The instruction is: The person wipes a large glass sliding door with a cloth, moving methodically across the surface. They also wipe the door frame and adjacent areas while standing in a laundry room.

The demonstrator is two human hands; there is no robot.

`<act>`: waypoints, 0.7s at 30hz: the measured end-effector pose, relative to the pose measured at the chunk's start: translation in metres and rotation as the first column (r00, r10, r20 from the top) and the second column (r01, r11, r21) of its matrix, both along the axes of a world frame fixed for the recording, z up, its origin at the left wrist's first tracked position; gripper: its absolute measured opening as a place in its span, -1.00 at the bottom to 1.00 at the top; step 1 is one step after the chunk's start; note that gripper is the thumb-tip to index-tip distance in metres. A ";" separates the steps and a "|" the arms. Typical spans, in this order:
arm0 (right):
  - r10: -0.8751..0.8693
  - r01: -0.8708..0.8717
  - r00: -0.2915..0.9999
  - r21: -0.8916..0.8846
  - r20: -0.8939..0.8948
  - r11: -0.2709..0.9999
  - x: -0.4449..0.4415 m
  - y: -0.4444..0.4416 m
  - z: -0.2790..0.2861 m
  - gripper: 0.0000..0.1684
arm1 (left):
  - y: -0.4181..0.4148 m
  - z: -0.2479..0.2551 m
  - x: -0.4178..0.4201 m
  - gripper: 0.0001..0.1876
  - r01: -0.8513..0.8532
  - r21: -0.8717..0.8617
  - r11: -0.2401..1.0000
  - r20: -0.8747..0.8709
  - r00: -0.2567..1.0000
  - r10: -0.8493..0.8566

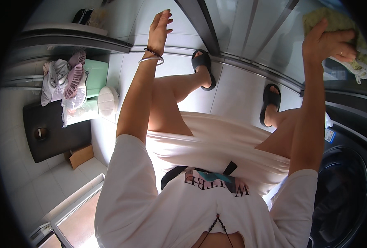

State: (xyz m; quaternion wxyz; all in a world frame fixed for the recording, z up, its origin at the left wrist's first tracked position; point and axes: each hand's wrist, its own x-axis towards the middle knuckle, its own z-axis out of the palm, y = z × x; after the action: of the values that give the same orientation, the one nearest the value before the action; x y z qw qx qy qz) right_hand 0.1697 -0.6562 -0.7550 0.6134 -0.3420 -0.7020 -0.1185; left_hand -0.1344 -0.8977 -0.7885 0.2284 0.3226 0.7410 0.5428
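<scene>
My left hand is raised at the upper middle, its fingers loosely bent and apart with nothing between them, in front of the glass shower enclosure. A dark bead bracelet and a silver bangle circle that wrist. At the upper right, my right hand, which wears a ring, presses a yellow-green cloth against a glass panel. Part of the cloth, with a white edge, hangs below the fingers. How firmly the fingers grip it is partly hidden.
A dark metal frame post and a floor track lie ahead of my slippered feet. Left are a black padded board, a round stool, green bins, clothes and a cardboard box. A front-loading washer stands right.
</scene>
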 end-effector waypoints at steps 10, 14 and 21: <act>-0.193 0.174 0.942 -0.090 -0.275 0.981 -0.038 -0.024 -0.045 -0.15 | 0.050 0.034 0.043 -0.16 -0.122 0.383 0.916 0.178 0.982 0.056; -0.210 -0.240 0.252 -0.271 -0.945 0.932 -0.042 -0.006 -0.161 -0.39 | 0.061 0.041 0.061 -0.05 -0.126 0.420 0.899 0.206 0.978 0.041; -0.874 -0.914 -0.373 -0.037 -0.311 0.403 -0.183 -0.105 -0.168 -0.34 | 0.056 0.019 0.052 -0.25 -0.324 0.418 0.849 0.390 0.908 0.155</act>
State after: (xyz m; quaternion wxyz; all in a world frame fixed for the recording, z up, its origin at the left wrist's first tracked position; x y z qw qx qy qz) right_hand -0.0129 -0.7612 -0.9232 0.4895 -0.4288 0.3184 0.6893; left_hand -0.0822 -0.8421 -0.7694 0.1970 0.1728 0.5695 0.7791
